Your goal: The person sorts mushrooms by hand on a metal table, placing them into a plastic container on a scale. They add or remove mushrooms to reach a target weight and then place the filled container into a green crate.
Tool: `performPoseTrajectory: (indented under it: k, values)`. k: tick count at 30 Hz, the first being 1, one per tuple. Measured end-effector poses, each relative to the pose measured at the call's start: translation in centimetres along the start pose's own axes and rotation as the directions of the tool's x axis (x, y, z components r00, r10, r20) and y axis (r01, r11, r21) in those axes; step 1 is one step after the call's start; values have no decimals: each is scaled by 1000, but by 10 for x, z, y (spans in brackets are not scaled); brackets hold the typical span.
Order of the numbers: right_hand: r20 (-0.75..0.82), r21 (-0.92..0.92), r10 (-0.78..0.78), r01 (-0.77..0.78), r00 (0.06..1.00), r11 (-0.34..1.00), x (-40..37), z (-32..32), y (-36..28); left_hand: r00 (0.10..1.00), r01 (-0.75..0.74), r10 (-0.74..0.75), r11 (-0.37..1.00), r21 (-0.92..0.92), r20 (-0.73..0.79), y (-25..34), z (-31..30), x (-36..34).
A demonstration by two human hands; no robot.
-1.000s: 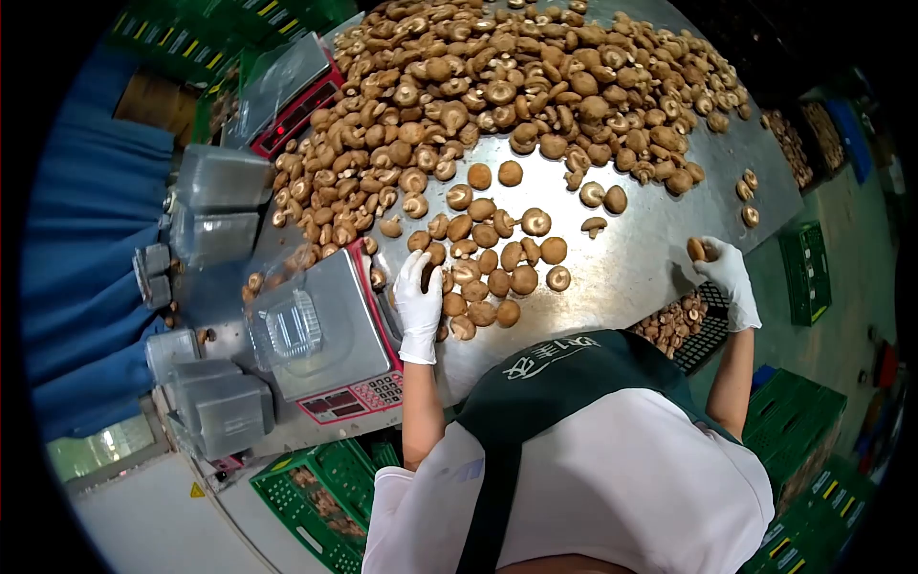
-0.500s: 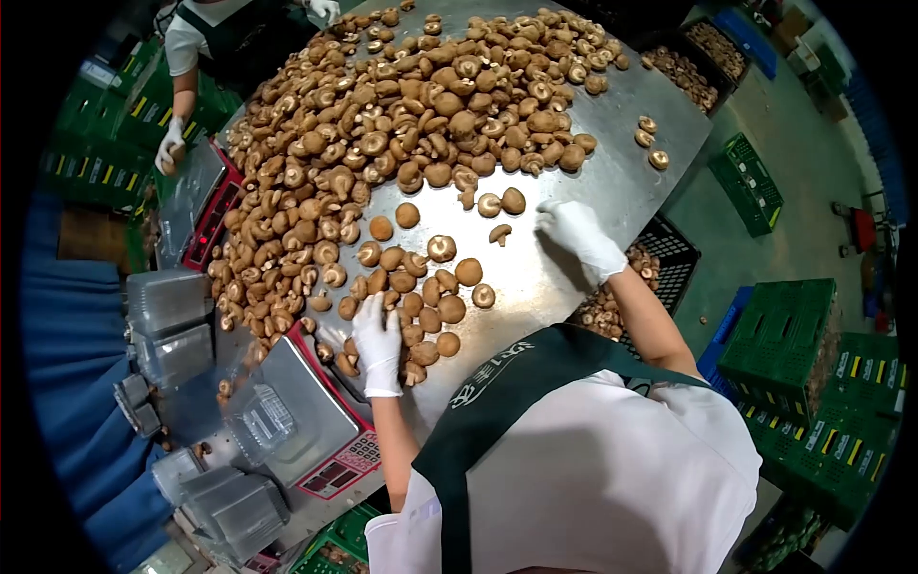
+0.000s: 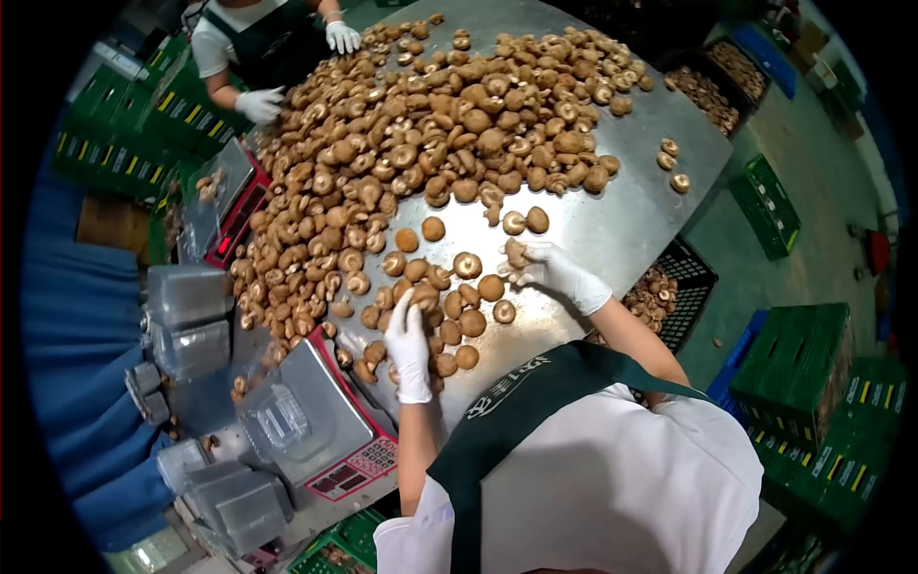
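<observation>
Your right hand (image 3: 561, 274) has swung in beside the loose mushrooms (image 3: 472, 323) on the counter (image 3: 612, 225), fingers pinching one mushroom (image 3: 515, 253); your left hand's (image 3: 408, 350) fingers curl loosely among the rest, their hold impossible to tell. Keep the pinch gentle to avoid bruising.

A broad table of silver-grey sheet metal (image 3: 660, 218) carries a wide heap of round-capped brown mushrooms with pale stems (image 3: 469, 120) across its far and left parts. Nearer the person lies a looser cluster of brown mushrooms (image 3: 449, 331), some caps up, others underside up. Three small pale-and-brown mushrooms (image 3: 666, 161) lie near the right edge. A red-sided weighing scale with a silver top (image 3: 335, 411) stands at the near left.
</observation>
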State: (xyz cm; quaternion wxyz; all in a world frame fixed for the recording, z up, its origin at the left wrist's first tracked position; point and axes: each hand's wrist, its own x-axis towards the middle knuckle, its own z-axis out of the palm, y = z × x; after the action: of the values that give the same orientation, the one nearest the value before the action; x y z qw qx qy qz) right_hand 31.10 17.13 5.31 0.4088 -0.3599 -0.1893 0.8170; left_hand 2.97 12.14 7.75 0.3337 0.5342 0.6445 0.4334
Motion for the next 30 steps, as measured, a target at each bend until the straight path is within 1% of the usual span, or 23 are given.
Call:
performPoseTrajectory:
  k: [1, 3, 4, 5, 7, 8, 10, 11, 13, 14, 15, 16, 17, 18, 19, 21, 22, 23, 24, 25, 27, 29, 30]
  values:
    - [26, 55, 14, -16, 1000, 998, 1, 2, 2, 999, 32, -30, 997, -70, 27, 5, 3, 0]
    - [178, 120, -1, -20, 984, 993, 8, 4, 10, 988, 150, -133, 952, -265, 80, 19, 11, -3]
    - [251, 72, 25, -45, 968, 996, 10, 4, 11, 971, 236, -200, 896, -375, 131, 17, 14, -4]
    - [323, 116, -20, -18, 946, 993, 14, 5, 17, 947, 318, -256, 819, -478, 192, 14, 17, -5]
    - [483, 7, -17, 16, 875, 1000, 13, 23, 11, 938, 346, -269, 773, -532, 219, 16, 18, -6]
    - [489, 3, -13, 13, 872, 1000, 10, 32, 7, 931, 364, -294, 737, -570, 215, 16, 17, -6]
    - [267, 120, 119, -156, 956, 980, 3, 52, 7, 922, 386, -320, 695, -606, 220, 20, 18, -9]
    - [260, 122, 119, -155, 958, 980, 6, 53, 9, 930, 364, -314, 710, -603, 192, 22, 19, -10]
    - [326, -246, 107, -25, 939, 969, 7, 67, 10, 934, 353, -311, 723, -595, 176, 27, 20, -14]
    - [259, -321, 202, -113, 945, 940, -6, 79, 5, 940, 340, -281, 775, -532, 192, 31, 20, -17]
    - [199, -473, 197, -82, 960, 877, -1, 83, 10, 946, 320, -248, 823, -469, 210, 33, 23, -19]
    - [229, -408, 170, -64, 959, 911, 7, 73, 21, 964, 258, -194, 856, -448, 184, 33, 27, -23]
    - [260, -342, 137, -42, 956, 939, 18, 62, 32, 964, 254, -186, 856, -450, 190, 27, 26, -23]
    - [191, -173, 110, -77, 975, 982, 20, 59, 38, 939, 340, -245, 776, -531, 243, 19, 23, -20]
    - [208, -89, 131, -115, 969, 989, 22, 51, 40, 906, 422, -296, 680, -600, 302, 16, 21, -18]
    - [216, -41, 158, -153, 964, 987, 25, 33, 45, 950, 312, -259, 831, -461, 176, 9, 20, -16]
    - [181, 14, 190, -196, 965, 981, 19, 34, 41, 991, 125, -108, 961, -246, 83, 4, 19, -12]
    - [170, 20, 187, -193, 968, 981, 12, 35, 37, 998, -62, 62, 998, 0, 31, 1, 16, -11]
    - [123, 43, 202, -208, 972, 977, 3, 39, 30, 997, -77, 76, 994, 73, 22, 14, 14, -9]
    - [75, 66, 216, -221, 974, 973, -2, 39, 24, 987, -162, 159, 964, 210, 30, 5, 16, -7]
    - [221, -107, 157, -137, 962, 985, -12, 11, 14, 970, -241, 228, 872, 426, 82, 10, 22, -7]
    - [238, -245, 49, 11, 970, 970, -48, 16, -16, 957, -266, 139, 775, 573, 256, 6, 28, -8]
    - [119, -392, 57, -6, 991, 920, -62, -3, -25, 945, -284, 102, 728, 623, 312, 2, 32, -9]
